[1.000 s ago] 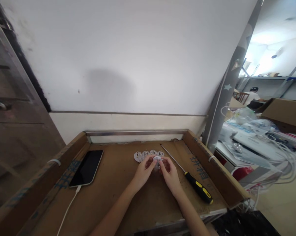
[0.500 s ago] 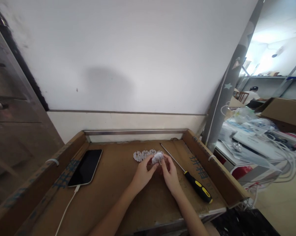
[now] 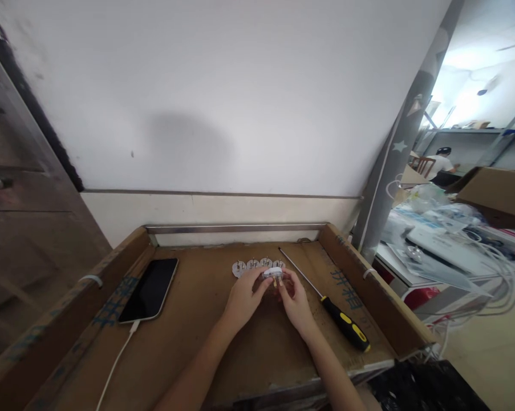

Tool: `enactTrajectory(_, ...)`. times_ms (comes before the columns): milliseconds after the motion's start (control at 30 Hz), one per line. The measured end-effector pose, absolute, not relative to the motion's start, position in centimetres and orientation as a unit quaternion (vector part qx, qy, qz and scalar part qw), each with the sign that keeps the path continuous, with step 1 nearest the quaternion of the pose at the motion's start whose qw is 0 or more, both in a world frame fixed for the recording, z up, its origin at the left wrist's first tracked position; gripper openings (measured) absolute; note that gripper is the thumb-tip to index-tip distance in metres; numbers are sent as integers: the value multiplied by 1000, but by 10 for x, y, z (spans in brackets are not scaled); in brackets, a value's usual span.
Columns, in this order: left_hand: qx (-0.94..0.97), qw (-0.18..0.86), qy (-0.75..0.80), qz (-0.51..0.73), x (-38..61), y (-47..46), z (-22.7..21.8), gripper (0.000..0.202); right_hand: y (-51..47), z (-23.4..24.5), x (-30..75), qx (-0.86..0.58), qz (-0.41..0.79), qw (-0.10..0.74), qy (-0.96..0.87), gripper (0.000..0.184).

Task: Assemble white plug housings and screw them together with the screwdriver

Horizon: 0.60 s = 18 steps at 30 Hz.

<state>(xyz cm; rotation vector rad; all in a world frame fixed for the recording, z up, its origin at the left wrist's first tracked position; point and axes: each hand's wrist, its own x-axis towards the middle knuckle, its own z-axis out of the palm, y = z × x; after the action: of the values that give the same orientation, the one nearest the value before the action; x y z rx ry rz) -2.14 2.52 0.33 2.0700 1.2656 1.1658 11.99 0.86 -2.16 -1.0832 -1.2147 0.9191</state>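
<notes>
Between the fingertips of both hands is a small clear-and-white plastic plug (image 3: 273,273) with brass-coloured metal showing underneath. My left hand (image 3: 247,291) pinches its left side, thumb and fingers closed. My right hand (image 3: 295,294) grips the right side the same way. Just beyond the hands, several round white plug pieces with upright metal pins (image 3: 239,268) stand in a row on the cardboard. The rightmost one is close behind the held plug. To the right of my right hand lies a long screwdriver (image 3: 345,324) with a black and yellow handle.
A phone (image 3: 150,290) with a white cable (image 3: 118,362) lies at left. Cardboard walls (image 3: 360,285) edge the work surface, with a white wall (image 3: 240,114) behind. At right, a cluttered table (image 3: 437,245) holds cables and bags; a person (image 3: 440,162) sits farther back.
The held plug has been tilted, so its white face now shows nearly edge-on and brass-coloured metal is visible below. Both hands keep nearly the same place; the screwdriver and row of pieces stay put.
</notes>
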Motion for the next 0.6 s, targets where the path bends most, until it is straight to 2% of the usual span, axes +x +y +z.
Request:
enactTrajectory(300,755,195,457,428,-20,27,2,22,6,-19,120,-476,327,582,-572,34)
enactTrajectory(500,800,204,398,399,-21,23,0,43,1,-13,122,-497,217,527,-654,31)
enactTrajectory(600,783,207,419,410,-24,25,2,38,-18,-10,133,-521,163,504,-669,37)
